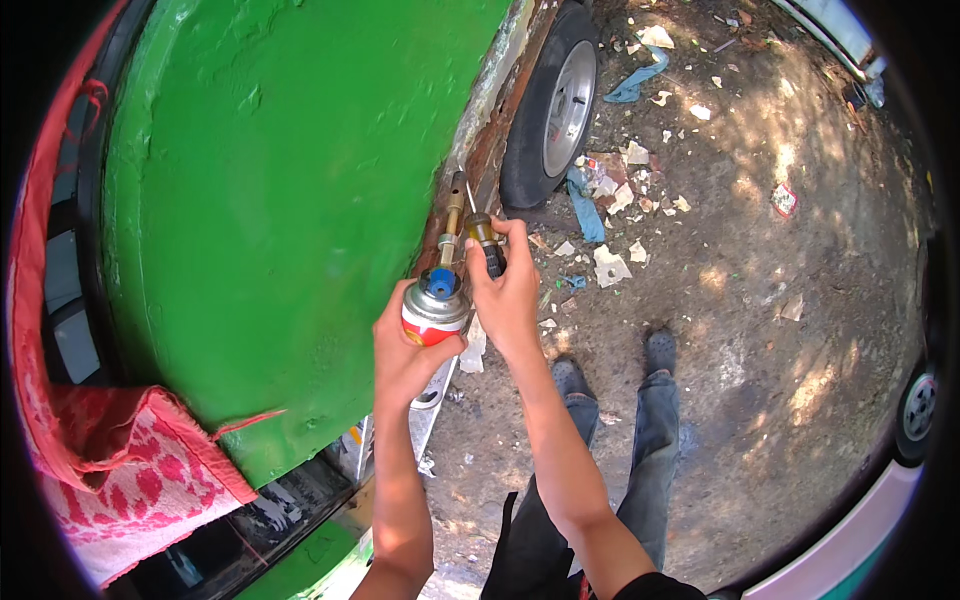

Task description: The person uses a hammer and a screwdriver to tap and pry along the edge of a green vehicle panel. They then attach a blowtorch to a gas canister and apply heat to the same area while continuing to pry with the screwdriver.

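My left hand [398,352] is wrapped around the red and silver gas canister of a blowtorch [436,306]. A blue knob and a brass-coloured burner tube [453,215] top the canister, and the tube points away from me at the rusty edge [477,130] of the green vehicle panel. Beside the tube, my right hand [510,290] grips a screwdriver [482,232] by its yellowish and black handle. The screwdriver's thin shaft reaches toward the same edge; whether its tip touches the metal cannot be made out. No flame is visible at the burner.
The green panel [290,200] fills the left side, with a pink patterned cloth [150,475] over its near left corner. A wheel [560,105] stands just beyond my hands. Paint flakes [611,266] and blue rags [585,205] litter the ground; another vehicle [840,530] is at lower right.
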Available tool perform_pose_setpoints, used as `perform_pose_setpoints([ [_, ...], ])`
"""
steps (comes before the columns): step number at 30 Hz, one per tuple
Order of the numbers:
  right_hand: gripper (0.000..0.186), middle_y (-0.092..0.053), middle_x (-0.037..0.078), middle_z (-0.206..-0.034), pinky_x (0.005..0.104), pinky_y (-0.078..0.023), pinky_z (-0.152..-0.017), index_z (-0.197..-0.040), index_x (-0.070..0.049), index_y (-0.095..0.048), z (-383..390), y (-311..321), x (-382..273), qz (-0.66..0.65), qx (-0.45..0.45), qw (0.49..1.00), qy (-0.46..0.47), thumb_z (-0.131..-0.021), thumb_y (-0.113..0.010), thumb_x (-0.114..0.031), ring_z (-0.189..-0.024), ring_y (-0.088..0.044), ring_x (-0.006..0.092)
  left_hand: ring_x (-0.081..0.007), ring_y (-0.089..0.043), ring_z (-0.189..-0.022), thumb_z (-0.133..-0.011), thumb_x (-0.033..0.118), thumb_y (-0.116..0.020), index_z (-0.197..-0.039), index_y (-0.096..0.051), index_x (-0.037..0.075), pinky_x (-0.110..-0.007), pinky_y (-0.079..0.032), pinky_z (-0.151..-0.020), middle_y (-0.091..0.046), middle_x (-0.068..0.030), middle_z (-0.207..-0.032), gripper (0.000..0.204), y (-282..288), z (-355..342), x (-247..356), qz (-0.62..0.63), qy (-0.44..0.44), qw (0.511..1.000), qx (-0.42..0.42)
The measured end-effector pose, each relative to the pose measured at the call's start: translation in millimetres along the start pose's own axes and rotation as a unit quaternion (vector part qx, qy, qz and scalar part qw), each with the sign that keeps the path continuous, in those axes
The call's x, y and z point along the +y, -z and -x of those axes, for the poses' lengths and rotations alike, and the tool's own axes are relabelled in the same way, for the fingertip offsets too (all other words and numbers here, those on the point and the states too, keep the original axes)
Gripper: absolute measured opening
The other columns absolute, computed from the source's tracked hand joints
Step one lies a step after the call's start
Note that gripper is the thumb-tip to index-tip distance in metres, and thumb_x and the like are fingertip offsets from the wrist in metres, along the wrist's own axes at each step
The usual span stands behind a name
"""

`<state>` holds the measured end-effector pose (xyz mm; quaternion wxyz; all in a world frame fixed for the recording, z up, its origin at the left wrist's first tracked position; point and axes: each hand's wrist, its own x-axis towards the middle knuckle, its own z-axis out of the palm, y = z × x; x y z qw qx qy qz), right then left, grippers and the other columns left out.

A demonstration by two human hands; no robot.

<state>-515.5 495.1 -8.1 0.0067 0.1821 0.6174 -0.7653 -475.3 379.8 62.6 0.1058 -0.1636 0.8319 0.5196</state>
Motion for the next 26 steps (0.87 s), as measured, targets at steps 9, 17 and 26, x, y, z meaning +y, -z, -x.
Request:
perform_pose_setpoints([
  [9,0.026,-0.065,0.004,-0.083,0.0256,-0.04,-0.054,-0.12,-0.002,-0.053,-4,5,9,-0.012,0.006,0.999,0.048,-0.1,-0.066,-0.012,-0.064,-0.051,0.0053,-0.0117,-0.064,-0.082,-0.059,0.002,-0.081,-0.111,-0.06,0.004,-0.028,-0.052,-0.077,-0.067,-0.0015,-0.093,0.056,-5,1,1,0.003,-0.002,1.0,0.013],
  [17,0.025,-0.066,0.005,-0.084,0.0241,-0.042,-0.055,-0.118,-0.002,-0.053,-9,0,-5,-0.015,-0.004,1.0,-0.014,-0.1,-0.066,-0.012,-0.068,-0.054,0.0048,-0.0111,-0.065,-0.088,-0.062,0.002,-0.081,-0.114,-0.062,0.002,-0.028,-0.053,-0.082,-0.07,-0.0034,-0.096,0.055,1,3,-2,0.005,-0.005,1.0,0.001],
  [26,0.034,-0.074,0.022,-0.106,0.0335,-0.053,-0.064,-0.122,-0.004,-0.05,-16,0,3,-0.005,-0.009,1.0,0.0,-0.098,-0.069,-0.019,-0.07,-0.072,0.022,-0.0116,-0.066,-0.089,-0.064,0.003,-0.08,-0.115,-0.062,0.002,-0.028,-0.053,-0.083,-0.071,-0.0041,-0.097,0.054,5,3,2,-0.026,-0.003,1.0,-0.005],
])
